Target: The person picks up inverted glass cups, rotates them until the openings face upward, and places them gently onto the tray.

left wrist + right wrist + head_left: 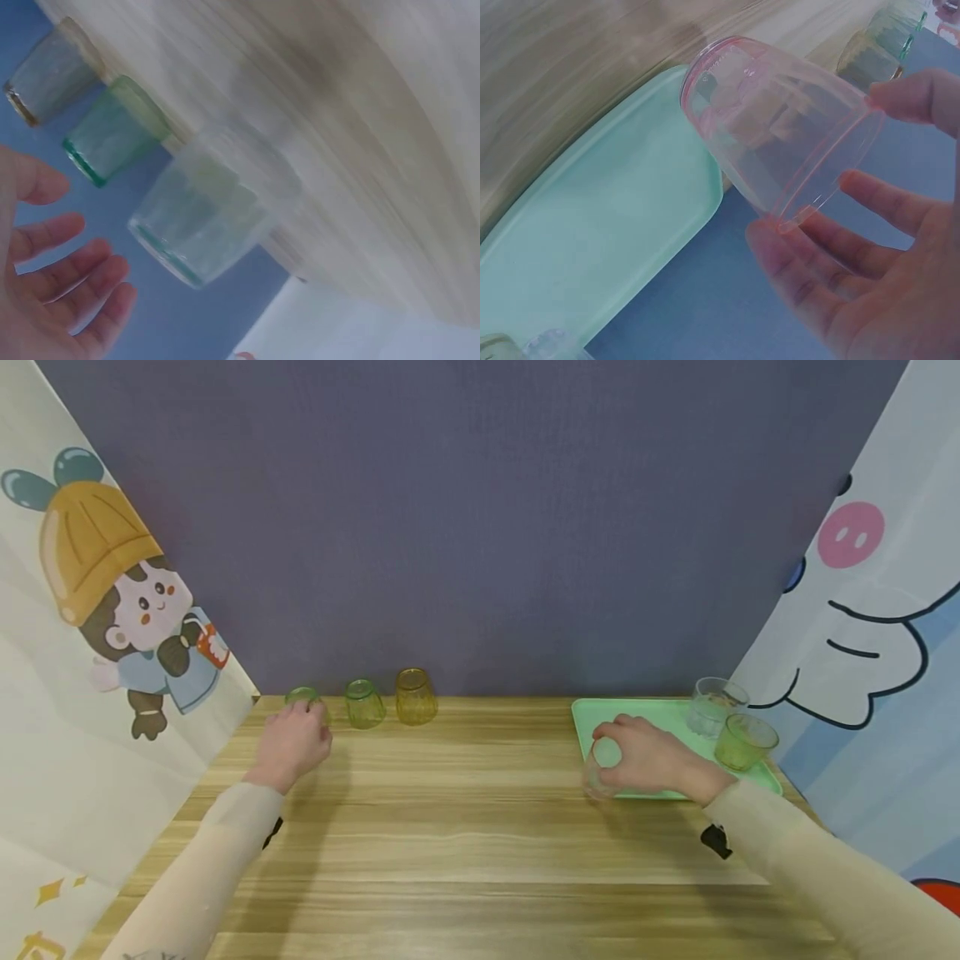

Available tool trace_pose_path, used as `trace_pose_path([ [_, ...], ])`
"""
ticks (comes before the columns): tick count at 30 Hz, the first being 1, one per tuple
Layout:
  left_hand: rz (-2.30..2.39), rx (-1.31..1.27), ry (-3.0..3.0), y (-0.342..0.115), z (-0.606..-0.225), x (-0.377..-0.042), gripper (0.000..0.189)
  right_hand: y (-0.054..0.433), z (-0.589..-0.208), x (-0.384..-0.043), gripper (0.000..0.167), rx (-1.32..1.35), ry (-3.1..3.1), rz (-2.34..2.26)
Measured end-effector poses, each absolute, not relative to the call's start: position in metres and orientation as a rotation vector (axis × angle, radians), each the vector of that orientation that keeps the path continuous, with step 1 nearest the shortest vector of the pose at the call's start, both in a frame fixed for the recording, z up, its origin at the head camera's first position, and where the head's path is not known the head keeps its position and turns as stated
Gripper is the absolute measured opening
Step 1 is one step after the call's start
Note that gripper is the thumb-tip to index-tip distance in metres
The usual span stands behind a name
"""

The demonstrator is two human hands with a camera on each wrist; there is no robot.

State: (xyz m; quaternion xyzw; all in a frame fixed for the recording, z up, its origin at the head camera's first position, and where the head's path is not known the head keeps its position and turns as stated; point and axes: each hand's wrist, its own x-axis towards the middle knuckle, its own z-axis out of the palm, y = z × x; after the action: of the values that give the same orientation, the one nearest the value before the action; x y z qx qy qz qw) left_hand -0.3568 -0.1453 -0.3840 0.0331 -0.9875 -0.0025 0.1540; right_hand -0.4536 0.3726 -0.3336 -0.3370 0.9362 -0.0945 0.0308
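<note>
My right hand [647,753] grips a clear, pink-tinted glass [780,127] by its upper end, with thumb and fingers spread round it. In the head view this glass overlaps the left edge of a mint-green tray [630,187]. Over at the back left, my left hand [294,739] is above a pale green glass [217,202], partly hidden behind it in the head view. Seen from the left wrist, the fingers [67,274] are loosely bent and apart from that glass. A green glass [365,706] and an amber glass [416,697] stand to its right.
On the right part of the tray stand a clear glass [716,706] and a yellow-green glass [745,743]. A dark blue-grey panel [480,527] rises behind the wooden table [450,843]. Printed white curtains [45,693] flank both sides.
</note>
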Motion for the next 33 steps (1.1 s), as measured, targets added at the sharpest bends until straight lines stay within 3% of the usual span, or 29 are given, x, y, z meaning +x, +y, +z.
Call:
trace_pose_path([
  [11, -0.07, 0.183, -2.881, -0.164, -0.39, -0.355, 0.049, 0.383, -0.334, -0.463, 0.051, -1.011, 2.876, -0.277],
  [33, -0.189, 0.279, -2.945, -0.176, -0.396, -0.356, 0.055, 0.396, -0.333, -0.476, 0.054, -0.941, 2.902, -0.272],
])
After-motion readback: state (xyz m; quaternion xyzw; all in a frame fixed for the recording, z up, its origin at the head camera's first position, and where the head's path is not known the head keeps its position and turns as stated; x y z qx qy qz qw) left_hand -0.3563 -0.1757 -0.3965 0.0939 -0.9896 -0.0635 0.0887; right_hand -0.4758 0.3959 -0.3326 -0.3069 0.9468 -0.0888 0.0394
